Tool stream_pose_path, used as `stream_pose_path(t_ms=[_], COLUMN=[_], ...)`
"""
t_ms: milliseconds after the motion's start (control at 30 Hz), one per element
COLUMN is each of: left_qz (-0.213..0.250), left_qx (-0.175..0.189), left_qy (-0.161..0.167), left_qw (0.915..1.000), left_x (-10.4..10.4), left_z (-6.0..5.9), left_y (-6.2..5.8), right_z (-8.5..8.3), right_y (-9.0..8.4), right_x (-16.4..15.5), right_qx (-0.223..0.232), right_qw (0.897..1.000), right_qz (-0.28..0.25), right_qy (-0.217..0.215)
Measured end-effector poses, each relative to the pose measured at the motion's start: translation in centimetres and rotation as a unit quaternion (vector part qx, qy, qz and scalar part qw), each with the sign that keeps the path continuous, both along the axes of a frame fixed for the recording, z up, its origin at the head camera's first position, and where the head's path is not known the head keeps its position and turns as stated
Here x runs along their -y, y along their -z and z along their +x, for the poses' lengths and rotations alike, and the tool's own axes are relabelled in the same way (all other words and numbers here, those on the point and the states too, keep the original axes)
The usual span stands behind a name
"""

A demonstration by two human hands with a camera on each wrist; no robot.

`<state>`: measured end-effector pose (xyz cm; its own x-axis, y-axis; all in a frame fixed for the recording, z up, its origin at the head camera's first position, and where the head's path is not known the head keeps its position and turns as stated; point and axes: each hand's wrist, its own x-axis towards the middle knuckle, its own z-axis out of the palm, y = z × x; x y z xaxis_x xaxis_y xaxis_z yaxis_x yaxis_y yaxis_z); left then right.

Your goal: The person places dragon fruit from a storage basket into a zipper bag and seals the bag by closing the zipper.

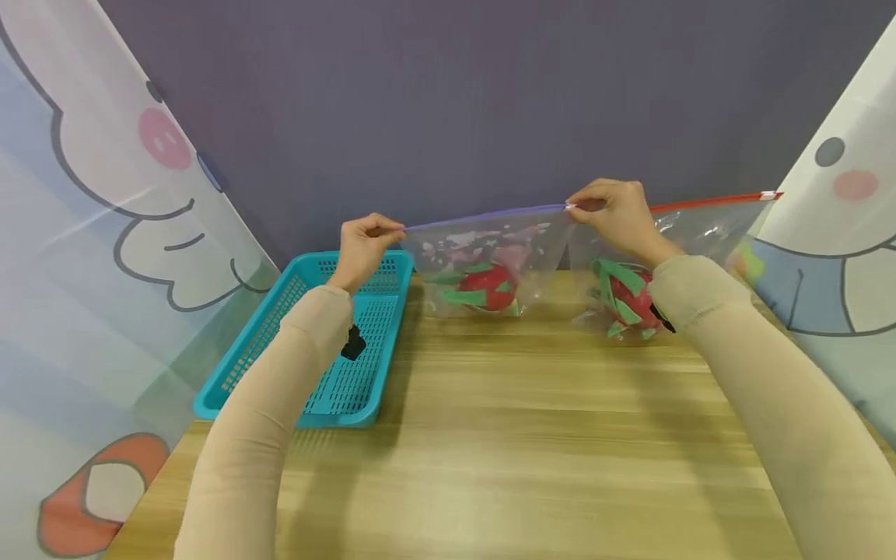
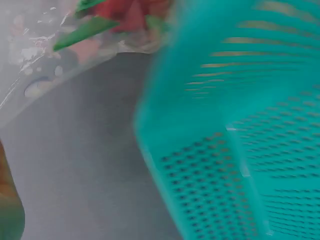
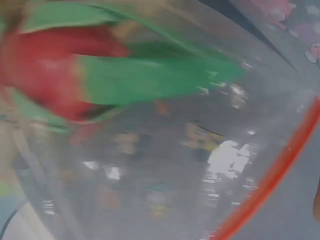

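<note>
A clear zip bag with a purple zip [image 1: 455, 247] hangs between my two hands, a red dragon fruit with green scales [image 1: 495, 286] inside its lower part. Finger and thumb of my left hand [image 1: 362, 247] pinch its left top corner. My right hand [image 1: 619, 218] pinches the right top corner, at the white slider. Behind the right wrist stands a second zip bag [image 1: 710, 233] with a red zip, holding another dragon fruit [image 1: 633, 299]. That fruit and the red zip [image 3: 280, 175] fill much of the right wrist view.
A turquoise slotted basket [image 1: 378, 365] stands on the wooden table [image 1: 504, 435] at the left, beneath my left forearm. Behind the table rises a dark grey backdrop [image 1: 448, 101]. Cartoon-printed curtains [image 1: 91, 311] hang at both sides.
</note>
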<state>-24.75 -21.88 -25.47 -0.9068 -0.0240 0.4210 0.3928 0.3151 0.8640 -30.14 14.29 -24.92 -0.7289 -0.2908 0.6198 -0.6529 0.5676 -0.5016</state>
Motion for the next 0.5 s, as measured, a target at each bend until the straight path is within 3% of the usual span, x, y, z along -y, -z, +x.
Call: stream_pose_path(t_ms=[100, 233, 500], left_qz=[-0.048, -0.082, -0.130], left_qx=[0.053, 0.080, 0.152], left_qy=[0.014, 0.036, 0.080], left_qw=[0.9973, 0.9928, 0.9766], left_x=[0.7, 1.4, 1.5], left_z=[0.5, 0.4, 0.7], left_y=[1.2, 2.3, 2.8], right_z=[0.5, 1.4, 1.7], right_y=[0.8, 1.1, 1.4], right_x=[-0.7, -1.4, -1.5], right_qx=[-0.009, 0.010, 0.123], right_qw=[0.999, 0.998, 0.991], right_qz=[0.034, 0.059, 0.050], right_qy=[-0.019, -0.027, -0.022])
